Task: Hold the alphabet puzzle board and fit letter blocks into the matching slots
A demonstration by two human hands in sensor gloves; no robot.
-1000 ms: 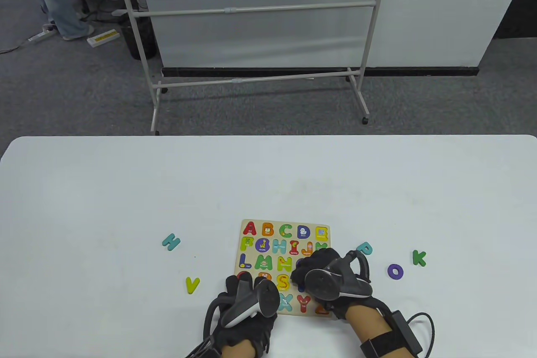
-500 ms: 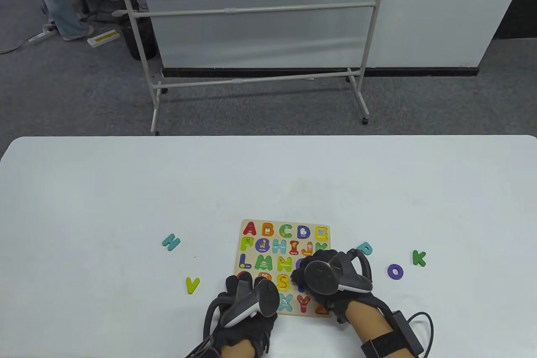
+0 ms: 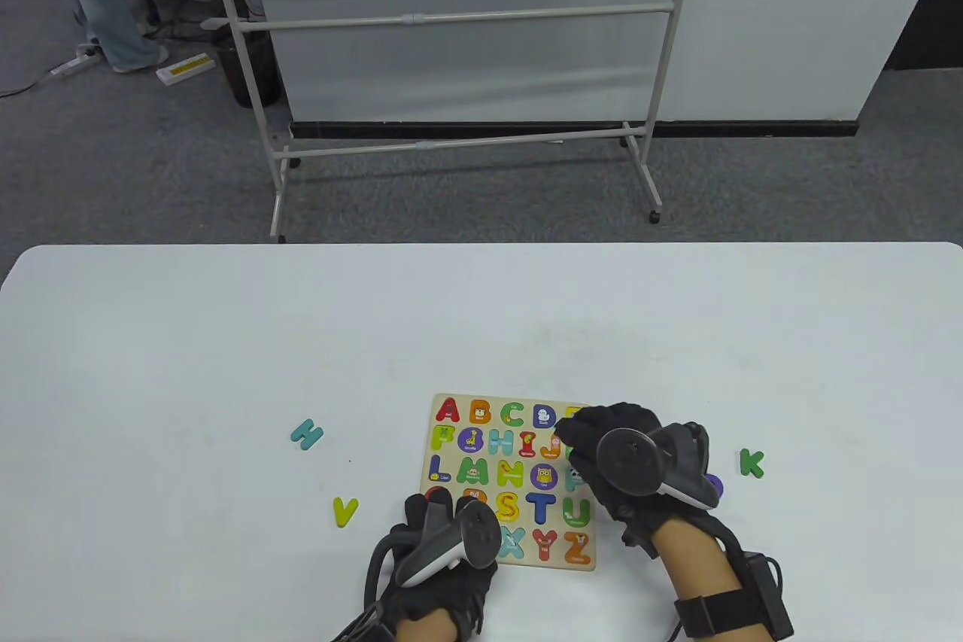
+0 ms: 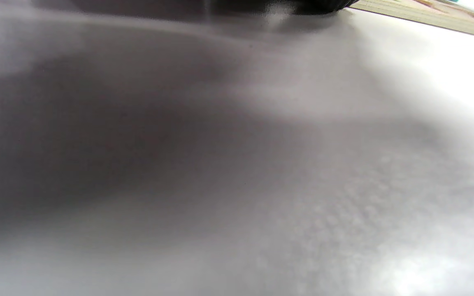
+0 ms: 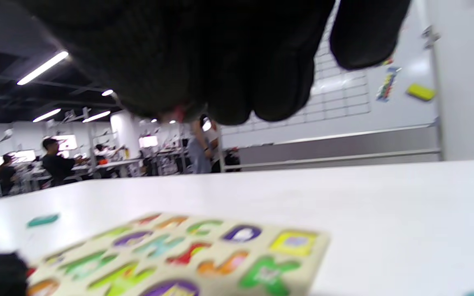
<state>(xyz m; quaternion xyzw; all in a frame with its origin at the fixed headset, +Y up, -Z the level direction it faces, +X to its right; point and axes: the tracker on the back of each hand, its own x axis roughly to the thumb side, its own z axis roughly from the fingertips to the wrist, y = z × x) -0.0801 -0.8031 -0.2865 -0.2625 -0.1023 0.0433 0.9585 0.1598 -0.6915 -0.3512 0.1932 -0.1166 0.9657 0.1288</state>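
Note:
The alphabet puzzle board (image 3: 496, 399) lies near the table's front edge with most letters in place, T (image 3: 539, 506) and U (image 3: 576, 511) among them. My left hand (image 3: 432, 506) presses on its near-left corner. The left wrist view shows only the glove's edge (image 4: 286, 4) and the board's side (image 4: 434, 14). My right hand (image 3: 594, 427) hovers over the board's far-right corner, fingers extended, holding nothing I can see. In the right wrist view its fingers (image 5: 237, 82) hang above the board (image 5: 317, 246). Loose letters: teal H (image 3: 306, 433), yellow V (image 3: 344, 511), green K (image 3: 751, 462), purple O (image 3: 715, 485), half hidden.
The white table (image 3: 226, 341) stretches far to the left and back. A rolling whiteboard stand (image 3: 466, 145) is on the carpet beyond the far edge. The right wrist view shows a yellow open slot (image 5: 293, 241) and a green one (image 5: 268, 273) at the board's right.
My right hand has lifted off the board's lower rows and moved up and right, uncovering T and U in their slots and covering the teal P. The left hand has not moved.

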